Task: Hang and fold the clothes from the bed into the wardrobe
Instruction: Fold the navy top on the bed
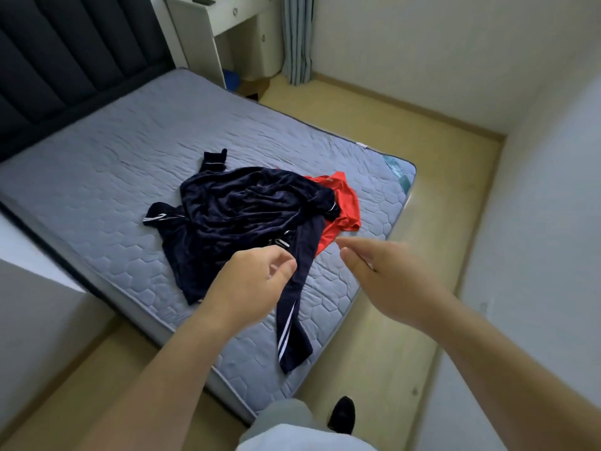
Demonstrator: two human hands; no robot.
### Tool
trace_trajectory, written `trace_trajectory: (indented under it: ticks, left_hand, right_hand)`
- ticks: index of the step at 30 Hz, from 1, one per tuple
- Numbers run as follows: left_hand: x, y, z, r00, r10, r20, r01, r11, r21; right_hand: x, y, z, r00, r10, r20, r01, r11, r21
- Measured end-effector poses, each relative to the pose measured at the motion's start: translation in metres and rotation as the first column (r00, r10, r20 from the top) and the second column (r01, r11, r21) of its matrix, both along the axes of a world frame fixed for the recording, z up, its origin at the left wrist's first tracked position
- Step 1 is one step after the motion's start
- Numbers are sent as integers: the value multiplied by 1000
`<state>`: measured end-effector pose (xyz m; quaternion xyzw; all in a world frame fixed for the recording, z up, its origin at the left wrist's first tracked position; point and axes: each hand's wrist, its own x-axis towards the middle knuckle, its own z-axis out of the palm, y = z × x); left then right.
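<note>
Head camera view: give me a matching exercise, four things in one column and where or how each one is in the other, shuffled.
Things:
1. navy clothes
2. red shirt
3. right hand
4. white desk

Place or state:
A. partly under the navy clothes
B. beside the curtain
C. heaped on the mattress
D. open, holding nothing

Pairs: 1-C, 2-A, 3-D, 4-B
</note>
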<state>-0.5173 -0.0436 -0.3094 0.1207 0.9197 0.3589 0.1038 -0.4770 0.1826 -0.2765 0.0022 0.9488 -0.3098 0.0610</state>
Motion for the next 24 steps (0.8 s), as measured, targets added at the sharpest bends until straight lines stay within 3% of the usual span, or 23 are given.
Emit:
trace_trajectory:
  ticks: [6, 12, 24]
  left_hand:
    - [-47, 48, -11, 993, 81, 84, -79, 996, -33]
    - [-124, 84, -50, 974, 192, 123, -195, 981, 6]
    - [-298, 155, -90, 949, 170, 264, -168, 985, -31]
  right_hand:
    - [-81, 55, -18, 997, 83, 10, -82, 995, -48]
    - [-170, 95, -40, 981, 173, 86, -175, 984, 29]
    - [-348, 168, -72, 946, 184, 267, -226, 965, 135]
